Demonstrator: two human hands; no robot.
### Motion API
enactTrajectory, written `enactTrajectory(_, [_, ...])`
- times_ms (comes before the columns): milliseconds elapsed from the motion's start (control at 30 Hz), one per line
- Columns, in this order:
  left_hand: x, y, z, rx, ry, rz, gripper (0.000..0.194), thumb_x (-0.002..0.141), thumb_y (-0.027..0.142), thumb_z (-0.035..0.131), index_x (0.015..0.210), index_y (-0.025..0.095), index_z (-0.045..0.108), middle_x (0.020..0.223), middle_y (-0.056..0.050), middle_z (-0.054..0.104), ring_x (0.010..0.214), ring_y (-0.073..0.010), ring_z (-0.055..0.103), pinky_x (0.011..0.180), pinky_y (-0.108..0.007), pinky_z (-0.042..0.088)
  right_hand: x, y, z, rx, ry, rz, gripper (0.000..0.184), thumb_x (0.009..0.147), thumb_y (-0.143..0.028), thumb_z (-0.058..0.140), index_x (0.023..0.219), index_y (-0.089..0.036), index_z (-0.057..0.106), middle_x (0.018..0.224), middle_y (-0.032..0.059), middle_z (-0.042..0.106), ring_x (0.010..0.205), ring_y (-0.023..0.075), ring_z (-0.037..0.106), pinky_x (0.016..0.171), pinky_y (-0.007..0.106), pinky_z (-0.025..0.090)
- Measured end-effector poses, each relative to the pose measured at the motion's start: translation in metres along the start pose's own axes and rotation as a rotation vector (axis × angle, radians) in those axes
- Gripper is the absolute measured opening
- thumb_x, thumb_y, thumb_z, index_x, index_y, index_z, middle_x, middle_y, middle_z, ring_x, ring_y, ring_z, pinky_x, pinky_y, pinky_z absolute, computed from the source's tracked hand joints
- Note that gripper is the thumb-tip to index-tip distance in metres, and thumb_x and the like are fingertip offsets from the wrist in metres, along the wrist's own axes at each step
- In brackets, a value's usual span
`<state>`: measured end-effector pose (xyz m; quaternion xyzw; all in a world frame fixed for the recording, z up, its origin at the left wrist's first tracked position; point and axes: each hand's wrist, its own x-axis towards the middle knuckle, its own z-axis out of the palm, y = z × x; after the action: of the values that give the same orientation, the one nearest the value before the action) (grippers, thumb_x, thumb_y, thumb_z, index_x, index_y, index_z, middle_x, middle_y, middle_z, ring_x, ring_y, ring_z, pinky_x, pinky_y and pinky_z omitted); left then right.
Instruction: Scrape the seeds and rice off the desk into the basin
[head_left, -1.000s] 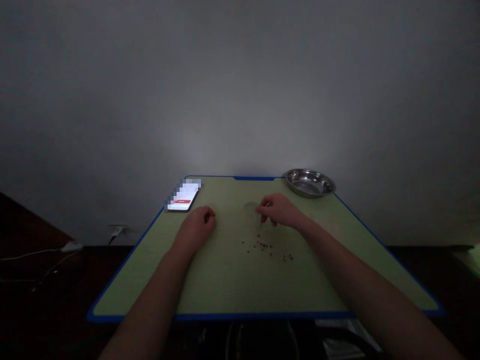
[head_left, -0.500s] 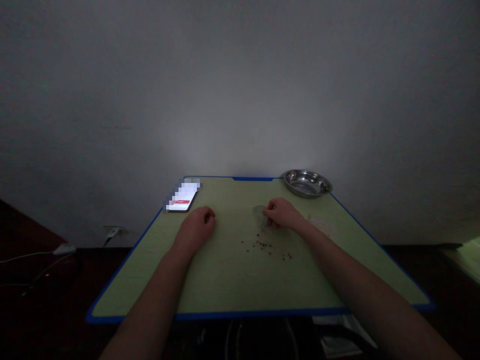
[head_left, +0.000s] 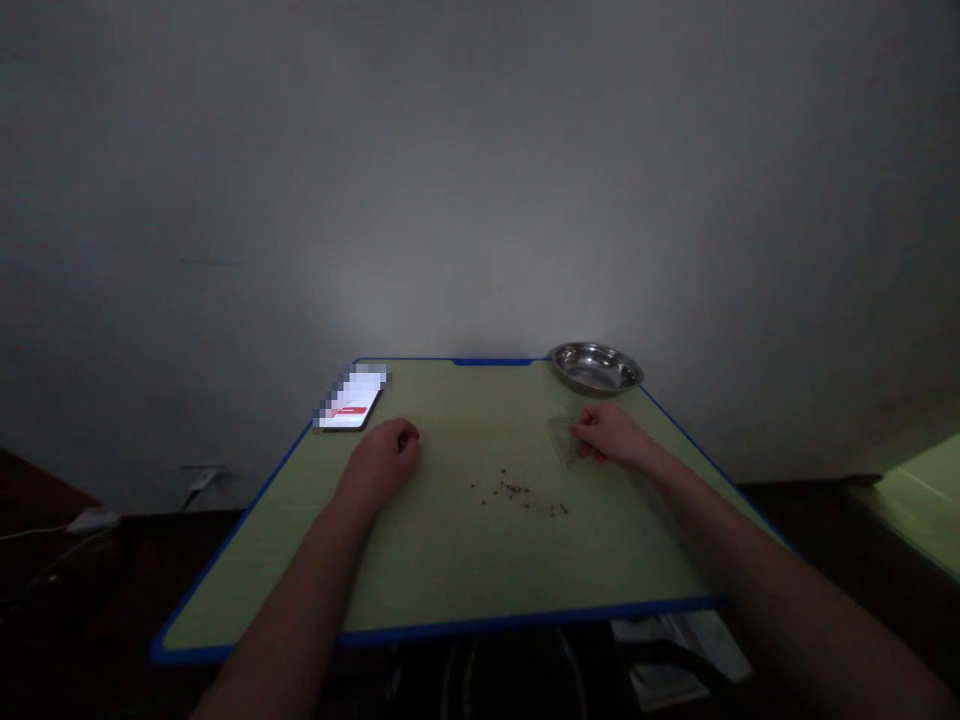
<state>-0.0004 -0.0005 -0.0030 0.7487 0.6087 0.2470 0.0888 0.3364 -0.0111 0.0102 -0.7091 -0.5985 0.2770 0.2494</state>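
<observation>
My right hand point(head_left: 609, 434) is over the right side of the table, thumb and fingers pinched on a clear, flat, protractor-like piece of plastic point(head_left: 561, 440). The plastic is tilted towards the tabletop; whether its lower edge touches is hard to tell. To its left lie several small dark grains point(head_left: 514, 490), loosely scattered and too small to name. My left hand point(head_left: 379, 460) rests on the left half in a loose fist, with nothing visible in it, just nearer to me than the phone point(head_left: 358, 400).
A shiny metal bowl point(head_left: 598, 369) stands at the back right corner. The light green table point(head_left: 442, 570) has a blue rim and meets a grey wall point(head_left: 480, 200). A plug point(head_left: 201, 484) with cables sits low on the left.
My right hand has moved to the right with the clear plastic piece, away from the dark grains. My left hand keeps its place on the table. The view has shifted slightly.
</observation>
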Motion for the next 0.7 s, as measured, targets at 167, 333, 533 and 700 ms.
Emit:
enactTrajectory(167, [0.0,0.002,-0.001,-0.006,0.003,0.002,0.021,0.078,0.023,0.042,0.084,0.017,0.061,0.087,-0.009,0.066,0.081,-0.022,0.061,0.074,-0.033,0.045,-0.006,0.004,-0.016,0.076,0.013,0.03,0.023,0.082,-0.009,0.049,0.061,-0.019,0.048,0.044,-0.0036,0.059,0.029,0.0058,0.043,0.031,0.017,0.032])
enactTrajectory(333, [0.0,0.002,-0.003,0.007,-0.021,-0.008,0.022,0.078,0.025,0.042,0.085,0.016,0.061,0.088,-0.01,0.066,0.082,-0.023,0.061,0.074,-0.034,0.045,-0.009,-0.015,0.003,0.141,-0.037,-0.014,0.021,0.082,-0.01,0.05,0.063,-0.019,0.047,0.048,-0.0027,0.062,0.029,0.0057,0.045,0.032,0.017,0.033])
enactTrajectory(533, [0.003,-0.001,-0.002,0.014,-0.02,0.007,0.023,0.078,0.027,0.041,0.085,0.017,0.061,0.089,-0.009,0.067,0.082,-0.0226,0.061,0.075,-0.034,0.045,-0.007,-0.027,0.029,0.167,-0.064,-0.032,0.02,0.081,-0.01,0.052,0.064,-0.019,0.047,0.047,-0.0031,0.063,0.03,0.0057,0.045,0.033,0.016,0.033])
enactTrajectory(700, [0.003,-0.002,-0.001,0.004,-0.016,0.002,0.024,0.077,0.028,0.04,0.085,0.017,0.061,0.088,-0.009,0.067,0.082,-0.023,0.061,0.074,-0.034,0.045,-0.006,-0.035,0.036,0.152,-0.056,-0.059,0.019,0.08,-0.01,0.053,0.064,-0.019,0.047,0.05,-0.0026,0.064,0.03,0.0052,0.046,0.035,0.016,0.034])
